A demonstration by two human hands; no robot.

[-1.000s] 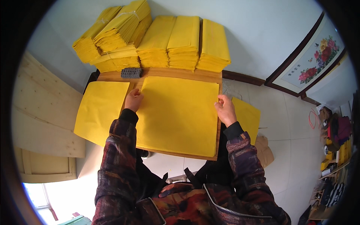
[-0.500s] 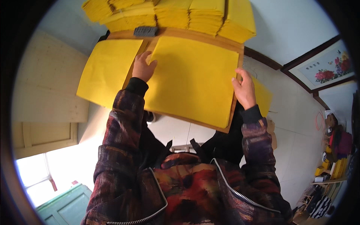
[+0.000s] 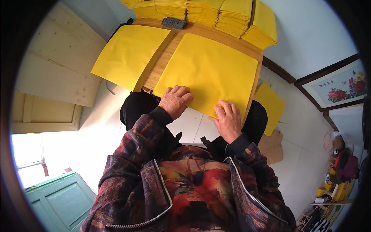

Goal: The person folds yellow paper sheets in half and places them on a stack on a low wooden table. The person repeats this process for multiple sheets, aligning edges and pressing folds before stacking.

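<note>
Big sheet point(image 3: 212, 71) is flat on the table point(image 3: 164, 63), right in front of me, yellow, slightly skewed. Both my hands are at its near edge: left hand point(image 3: 176, 101) toward the near left corner, right hand point(image 3: 228, 120) toward the near right one. Fingers bent and close together on the sheet, hands set apart; can't tell if either is pinching it. Left sheet point(image 3: 129, 54), also yellow, sits beside it across a strip of bare wood. Grey block point(image 3: 173, 23) near the far edge, just in front of the yellow piles point(image 3: 232, 17).
</note>
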